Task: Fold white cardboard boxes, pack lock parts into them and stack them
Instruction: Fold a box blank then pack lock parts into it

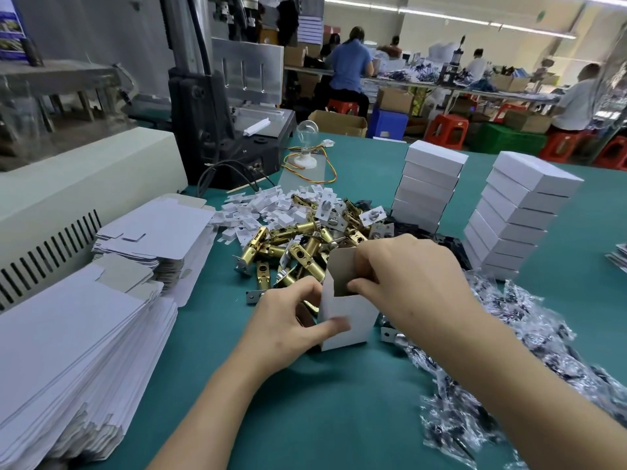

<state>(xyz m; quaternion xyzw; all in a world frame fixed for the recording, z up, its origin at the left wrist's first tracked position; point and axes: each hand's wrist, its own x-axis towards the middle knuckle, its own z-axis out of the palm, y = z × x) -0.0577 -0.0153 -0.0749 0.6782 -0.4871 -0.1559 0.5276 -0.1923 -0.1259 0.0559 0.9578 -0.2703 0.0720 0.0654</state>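
A small white cardboard box point(353, 320) stands upright on the green table point(322, 401), its top open with a grey inner flap raised. My left hand point(288, 327) grips its lower left side, thumb across the front. My right hand point(407, 276) pinches the open top edge and the flap. Behind the box lies a heap of brass lock latches point(291, 249) and silver plates. Two stacks of closed white boxes point(427, 184) point(515, 215) stand at the back right.
Flat box blanks point(74, 351) are piled at the left, more point(156, 239) behind them. Small white card inserts point(264, 208) lie past the latches. Clear plastic bags of dark parts point(509, 351) spread on the right. A machine point(217, 106) and a bulb point(305, 137) stand behind.
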